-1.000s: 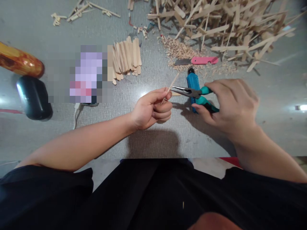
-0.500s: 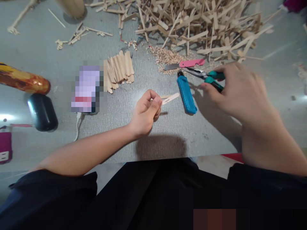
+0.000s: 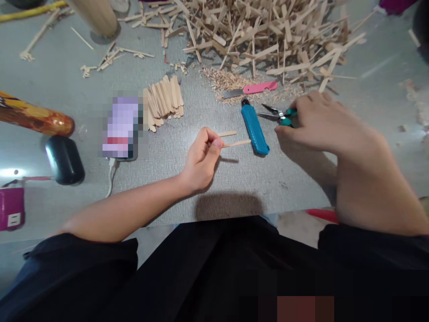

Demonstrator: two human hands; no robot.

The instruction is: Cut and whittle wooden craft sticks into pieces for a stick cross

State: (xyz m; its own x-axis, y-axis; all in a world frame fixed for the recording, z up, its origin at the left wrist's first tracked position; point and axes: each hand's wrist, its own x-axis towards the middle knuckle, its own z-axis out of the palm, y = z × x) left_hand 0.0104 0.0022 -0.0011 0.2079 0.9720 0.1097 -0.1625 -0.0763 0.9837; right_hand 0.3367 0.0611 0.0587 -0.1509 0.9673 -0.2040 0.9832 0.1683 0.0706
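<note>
My left hand [image 3: 203, 158] pinches a thin wooden craft stick [image 3: 237, 143] between thumb and fingers, its free end pointing right. A second craft stick [image 3: 228, 133] shows just behind the fingers; whether it is held or lies on the table I cannot tell. My right hand [image 3: 323, 118] is closed round the green-and-black handles of needle-nose pliers [image 3: 279, 115], whose jaws are spread apart. Between the hands lies a blue box cutter [image 3: 255, 129]. A pink-handled knife [image 3: 259, 87] rests just beyond it, beside wood shavings [image 3: 223, 80].
A large heap of craft sticks [image 3: 254, 31] covers the back of the table. A row of craft sticks [image 3: 164, 100] lies beside a blurred phone [image 3: 120, 125] on a cable. Further left are a dark case [image 3: 65, 160], an orange cylinder [image 3: 36, 115] and a purple item [image 3: 11, 208].
The pliers' jaws have spread apart, and my right hand has shifted slightly. In my left hand the stick has turned from showing its flat side to its narrow edge. The view has shifted a little.
</note>
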